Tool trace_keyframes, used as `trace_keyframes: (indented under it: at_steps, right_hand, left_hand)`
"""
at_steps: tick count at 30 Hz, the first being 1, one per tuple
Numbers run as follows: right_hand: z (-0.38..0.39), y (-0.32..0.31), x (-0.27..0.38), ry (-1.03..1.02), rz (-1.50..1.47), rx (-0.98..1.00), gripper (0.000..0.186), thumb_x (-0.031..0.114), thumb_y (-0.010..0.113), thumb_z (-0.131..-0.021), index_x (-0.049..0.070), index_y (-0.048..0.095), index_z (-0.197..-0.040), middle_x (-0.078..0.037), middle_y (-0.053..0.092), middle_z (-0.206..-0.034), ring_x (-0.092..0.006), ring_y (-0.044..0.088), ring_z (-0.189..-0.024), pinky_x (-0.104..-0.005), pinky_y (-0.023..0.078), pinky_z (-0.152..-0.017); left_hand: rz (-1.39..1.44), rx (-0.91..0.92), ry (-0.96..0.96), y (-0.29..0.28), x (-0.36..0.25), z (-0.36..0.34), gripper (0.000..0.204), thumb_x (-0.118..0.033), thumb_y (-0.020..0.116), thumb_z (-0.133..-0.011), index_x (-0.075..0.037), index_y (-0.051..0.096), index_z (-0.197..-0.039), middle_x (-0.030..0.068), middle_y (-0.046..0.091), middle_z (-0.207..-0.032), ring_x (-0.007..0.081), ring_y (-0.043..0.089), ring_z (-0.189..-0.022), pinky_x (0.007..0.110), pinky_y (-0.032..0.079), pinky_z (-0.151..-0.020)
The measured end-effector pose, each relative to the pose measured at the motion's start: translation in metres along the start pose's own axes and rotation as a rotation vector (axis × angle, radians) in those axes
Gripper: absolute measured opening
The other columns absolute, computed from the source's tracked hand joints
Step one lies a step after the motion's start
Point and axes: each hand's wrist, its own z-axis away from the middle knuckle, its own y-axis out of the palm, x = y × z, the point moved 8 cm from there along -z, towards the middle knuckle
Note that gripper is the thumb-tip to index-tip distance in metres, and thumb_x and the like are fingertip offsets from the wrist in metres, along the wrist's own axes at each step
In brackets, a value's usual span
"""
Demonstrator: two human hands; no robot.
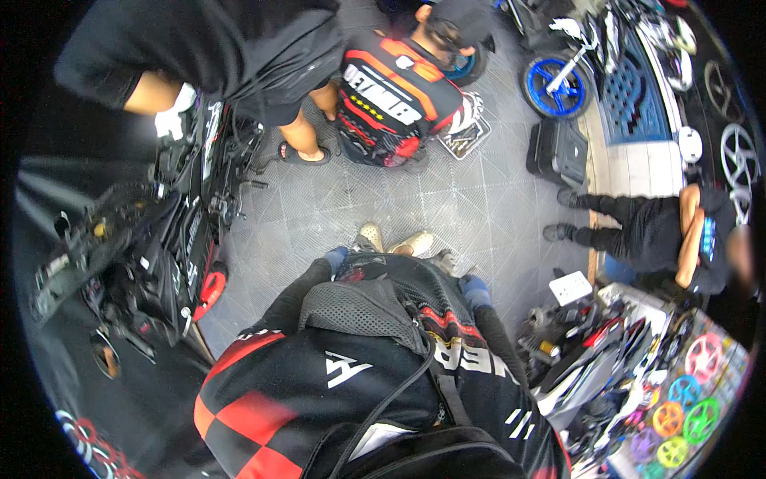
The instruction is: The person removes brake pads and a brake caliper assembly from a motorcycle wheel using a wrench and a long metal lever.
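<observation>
A: Beige shoes (412, 244), axis?
B: On grey floor (343, 188), ahead of the torso; left points forward, right's long axis slants forward-right.
A: Hands?
B: Left hand (337, 257), right hand (476, 291): gloved, waist-side; grip cannot be told.
A: Beyond?
B: Crouching person (387, 100) ahead; motorcycle (189, 247) left.

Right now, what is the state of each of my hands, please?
Left hand: open or closed cannot be told.
Right hand: cannot be told either; fingers unclear.
</observation>
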Motion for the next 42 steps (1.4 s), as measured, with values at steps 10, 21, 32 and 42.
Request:
trace_keyframes:
  at_steps: [10,21,32,42]
  right_hand:
    - [0.01,-0.029,-0.027,0.064,-0.183,-0.087,0.052,0.049,0.059,-0.093,0.005,0.074,-0.118,-0.025,0.07,-0.123,-0.0421,0.066,-0.118,-0.0484,0.052,-0.101]
    - [-0.078,-0.027,-0.153,0.056,-0.289,0.074,0.055,0.048,0.064,-0.088,0.003,0.074,-0.117,-0.027,0.069,-0.123,-0.0447,0.065,-0.119,-0.049,0.053,-0.098]
    - [-0.139,-0.195,-0.235,0.002,0.086,0.226,0.058,0.05,0.049,-0.097,0.002,0.072,-0.12,-0.025,0.066,-0.131,-0.0418,0.062,-0.126,-0.0491,0.047,-0.107]
    - [-0.256,-0.366,-0.161,-0.076,0.293,0.043,0.055,0.049,0.048,-0.099,0.002,0.074,-0.112,-0.02,0.075,-0.111,-0.0395,0.069,-0.113,-0.0487,0.051,-0.099]
  left_hand:
    - [-0.902,0.2,0.305,-0.01,-0.065,-0.022,0.03,-0.032,0.061,-0.096,-0.006,0.076,-0.101,0.0099,0.073,-0.081,0.0226,0.069,-0.071,0.039,0.053,-0.064]
    - [-1.211,0.18,0.145,0.078,-0.162,0.008,0.028,-0.028,0.06,-0.097,-0.011,0.066,-0.118,0.0171,0.075,-0.093,0.0365,0.074,-0.091,0.045,0.059,-0.077]
    - [-1.017,-0.157,0.236,0.223,-0.292,-0.034,0.042,-0.039,0.049,-0.103,-0.007,0.07,-0.12,0.0256,0.072,-0.112,0.0411,0.07,-0.107,0.05,0.055,-0.092]
    - [-1.139,0.062,0.439,0.281,-0.338,-0.078,0.041,-0.04,0.05,-0.102,-0.013,0.068,-0.128,0.0241,0.068,-0.126,0.0428,0.067,-0.115,0.047,0.056,-0.096]
